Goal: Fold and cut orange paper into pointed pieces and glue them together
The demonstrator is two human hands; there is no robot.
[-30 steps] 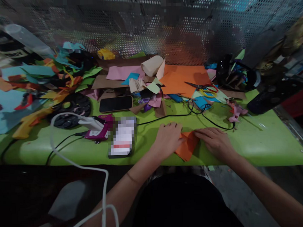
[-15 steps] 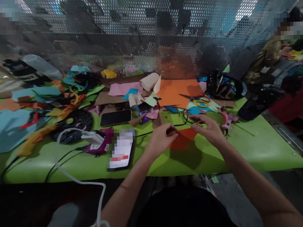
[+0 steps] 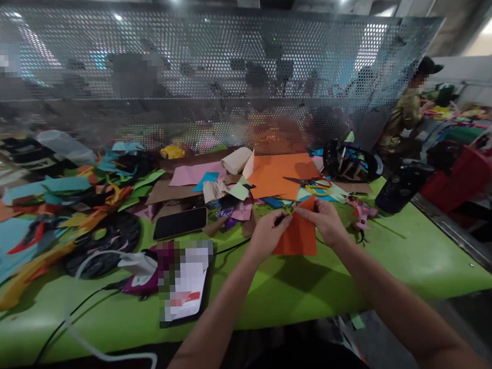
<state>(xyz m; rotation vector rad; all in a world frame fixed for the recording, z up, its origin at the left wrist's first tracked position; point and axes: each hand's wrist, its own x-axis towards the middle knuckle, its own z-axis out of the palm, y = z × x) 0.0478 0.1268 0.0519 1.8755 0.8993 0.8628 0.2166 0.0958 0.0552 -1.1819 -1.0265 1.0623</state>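
A small piece of orange paper (image 3: 298, 239) is held up over the green tabletop, its shadow falling below it. My left hand (image 3: 269, 232) pinches its upper left edge between thumb and fingers. On the upper right, my right hand (image 3: 326, 219) grips the same paper, with the thumb in front and a pointed corner sticking up between the hands. Just beyond lie scissors with red and yellow handles (image 3: 321, 186), resting on a large orange sheet (image 3: 278, 172). To the right of my right hand is a small pink figure (image 3: 363, 211).
A lit phone (image 3: 189, 286) and a dark phone (image 3: 180, 223) lie left of my hands, near a purple power adapter (image 3: 146, 274) with cables. Paper scraps pile along the back by a perforated metal screen (image 3: 210, 72). A dark bottle (image 3: 403, 187) lies at right; a person (image 3: 401, 117) is beyond.
My right hand has come in and closed on the orange paper, which is now raised and more upright between both hands. The view has tilted up, showing more of the screen.
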